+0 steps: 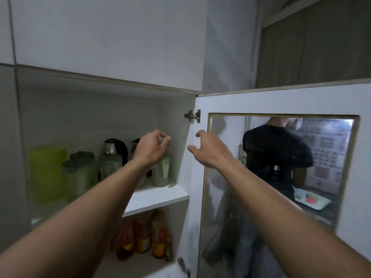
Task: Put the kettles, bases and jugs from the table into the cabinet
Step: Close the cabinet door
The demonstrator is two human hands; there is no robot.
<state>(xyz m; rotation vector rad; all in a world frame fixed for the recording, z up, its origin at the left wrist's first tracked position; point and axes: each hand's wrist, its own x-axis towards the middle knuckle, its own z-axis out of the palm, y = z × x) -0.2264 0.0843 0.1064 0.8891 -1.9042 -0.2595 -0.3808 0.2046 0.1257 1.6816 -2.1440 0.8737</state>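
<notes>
Hovering over the shelf with left hand, off its right end with right hand, both loosely curled, holding nothing. Standing on that shelf already: kettle behind jugs, packed tight, probably to save room.

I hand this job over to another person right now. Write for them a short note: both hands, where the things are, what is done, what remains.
Left hand: empty, fingers loosely curled, raised before the upper shelf.
Right hand: empty, fingers relaxed, near the hinge edge of the open cabinet door.
On the upper shelf: a steel kettle, a second kettle partly hidden behind that hand, and green jugs. Bases cannot be made out.
Done: these things stand in the cabinet.
Left: the table is out of view; check it for more.
</notes>
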